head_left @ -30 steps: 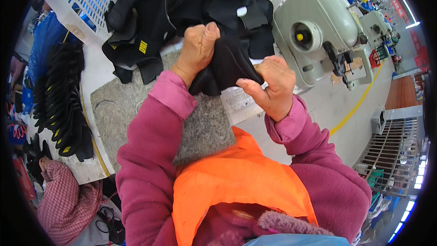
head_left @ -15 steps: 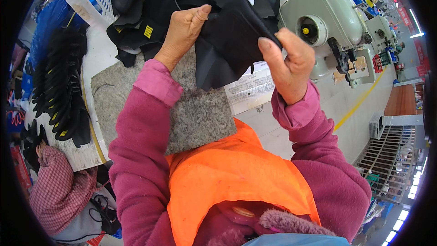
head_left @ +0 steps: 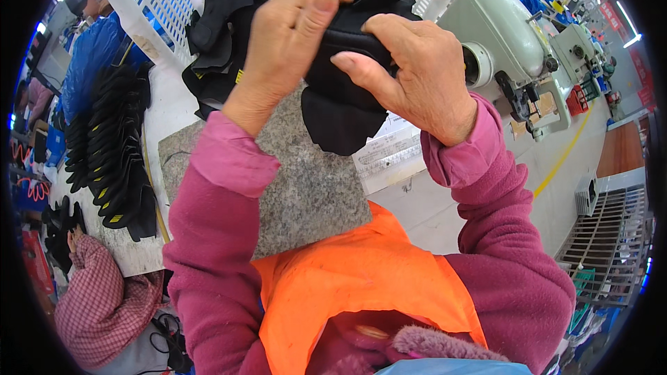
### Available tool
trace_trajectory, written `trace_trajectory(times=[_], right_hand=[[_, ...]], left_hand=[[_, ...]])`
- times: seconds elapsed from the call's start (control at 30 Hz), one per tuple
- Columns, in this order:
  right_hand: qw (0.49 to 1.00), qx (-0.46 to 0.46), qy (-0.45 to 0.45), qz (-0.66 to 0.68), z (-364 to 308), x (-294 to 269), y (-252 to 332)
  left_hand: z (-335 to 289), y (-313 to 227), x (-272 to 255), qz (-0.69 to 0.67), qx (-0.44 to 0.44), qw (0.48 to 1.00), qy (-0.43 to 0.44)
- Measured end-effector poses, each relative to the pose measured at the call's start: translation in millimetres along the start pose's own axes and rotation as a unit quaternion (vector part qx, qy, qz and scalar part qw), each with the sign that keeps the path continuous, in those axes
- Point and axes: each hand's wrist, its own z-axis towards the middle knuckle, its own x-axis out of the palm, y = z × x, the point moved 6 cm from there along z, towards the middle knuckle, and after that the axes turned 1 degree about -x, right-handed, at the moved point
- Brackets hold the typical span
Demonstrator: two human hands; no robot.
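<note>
Head view: your right hand [head_left: 427,73] pinches black cloth [head_left: 344,121]; left hand [head_left: 288,38], grip unclear. Printed paper [head_left: 394,151] nearby, yellow labels [head_left: 116,219] on black stack [head_left: 142,205].

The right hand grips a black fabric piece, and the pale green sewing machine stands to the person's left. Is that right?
Wrong side: the head view shows the sewing machine on the person's right. The right hand does grip the black fabric piece.

a sewing workshop: pale green sewing machine [head_left: 501,31] at right, row of matching black pieces [head_left: 114,160] at left, co-worker [head_left: 108,302] at near left.
</note>
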Motion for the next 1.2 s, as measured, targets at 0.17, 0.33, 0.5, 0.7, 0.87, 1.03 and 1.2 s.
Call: trace_trajectory(times=[0.17,0.33,0.5,0.7,0.87,1.03,1.2], right_hand=[[0.975,0.122,0.007,0.187,-28,-8,-20],[0.965,0.144,0.04,0.218,-68,10,-16],[0.957,0.182,0.069,0.213,-83,23,-22],[0.95,0.162,0.062,0.259,-85,27,-26],[0.956,0.166,-0.01,0.241,-106,20,-13],[0.959,0.202,-0.002,0.2,-114,21,-5],[0.714,0.47,0.136,0.501,-139,49,-19]], left_hand=[[-21,7,23,0.131,0.059,0.987,-0.067],[-45,24,24,0.09,-0.013,0.994,-0.062],[-24,-3,33,0.114,0.115,0.987,-0.006],[-19,-6,54,0.07,0.088,0.99,0.079],[-23,15,39,0.007,0.027,0.999,0.017],[-21,2,53,0.041,0.144,0.987,0.053],[-23,5,56,-0.029,0.075,0.996,0.045]])
